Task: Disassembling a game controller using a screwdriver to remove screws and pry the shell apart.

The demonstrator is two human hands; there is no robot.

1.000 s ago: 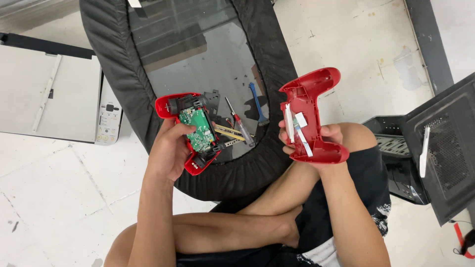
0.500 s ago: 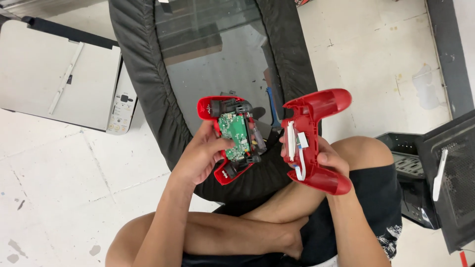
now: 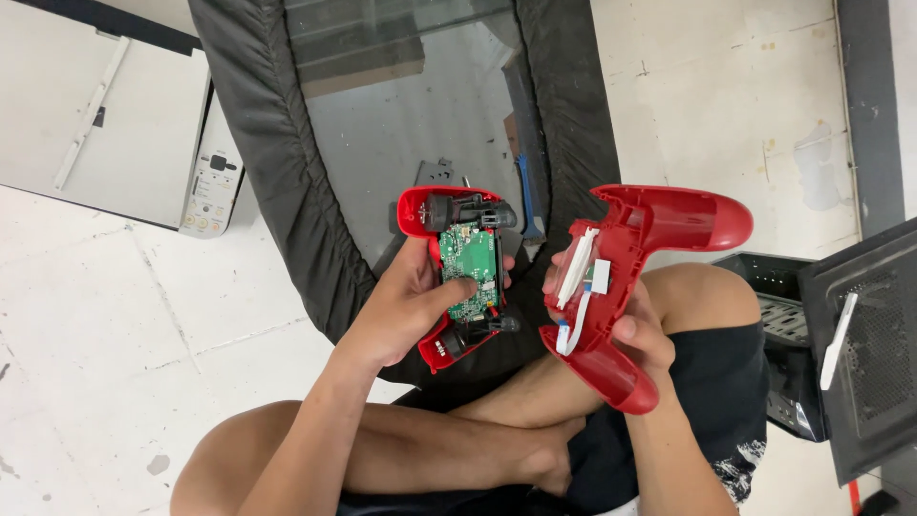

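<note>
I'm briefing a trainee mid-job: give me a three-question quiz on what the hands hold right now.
1. True or false: the left hand holds the controller half with the green circuit board.
2. What does the right hand hold? A) blue screwdriver B) red shell half C) printer
3. What colour is the ribbon cable on the shell half?

Key: 1 true; 2 B; 3 white.

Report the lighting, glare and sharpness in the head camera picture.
Head view: even, soft light with faint shadows; the glass panel inside the black padded frame mirrors the surroundings rather than glaring. The green circuit board in the left hand and the red shell in the right hand look sharp; straight edges bow slightly toward the corners.
</note>
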